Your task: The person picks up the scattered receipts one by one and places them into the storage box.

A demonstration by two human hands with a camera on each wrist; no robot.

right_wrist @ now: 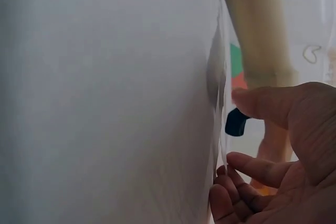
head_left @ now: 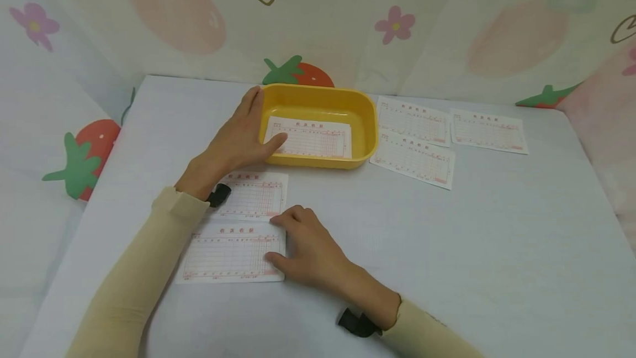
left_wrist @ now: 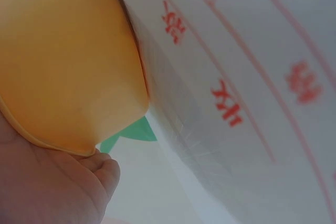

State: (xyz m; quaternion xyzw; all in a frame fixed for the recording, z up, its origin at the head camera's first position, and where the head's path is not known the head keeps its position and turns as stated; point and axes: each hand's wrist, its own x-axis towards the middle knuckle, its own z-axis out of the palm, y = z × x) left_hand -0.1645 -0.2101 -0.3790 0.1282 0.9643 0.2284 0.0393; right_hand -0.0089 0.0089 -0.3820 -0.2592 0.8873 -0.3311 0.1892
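Note:
My left hand (head_left: pixel 238 137) holds the left end of a yellow plastic basin (head_left: pixel 365 126), thumb over the front rim, fingers along the left side. Inside the basin lies a white receipt form (head_left: pixel 313 137) with red print. Below the basin, an upper receipt form (head_left: pixel 258 198) is partly covered by my left wrist, with a lower receipt form (head_left: pixel 223 253) nearer me. At the lower form's right edge, my right hand (head_left: pixel 313 247) has its thumb and index finger spread apart. In the right wrist view, the fingertips (right_wrist: pixel 236 161) touch the paper edge (right_wrist: pixel 223 140).
Right of the basin lie three more receipt forms, one upper (head_left: pixel 412 120), one lower (head_left: pixel 414 159) and one farther right (head_left: pixel 489 131). A white cloth covers the table (head_left: pixel 472 253). Behind it hangs a strawberry-patterned curtain (head_left: pixel 338 26). Each wrist wears a black device (head_left: pixel 359 323).

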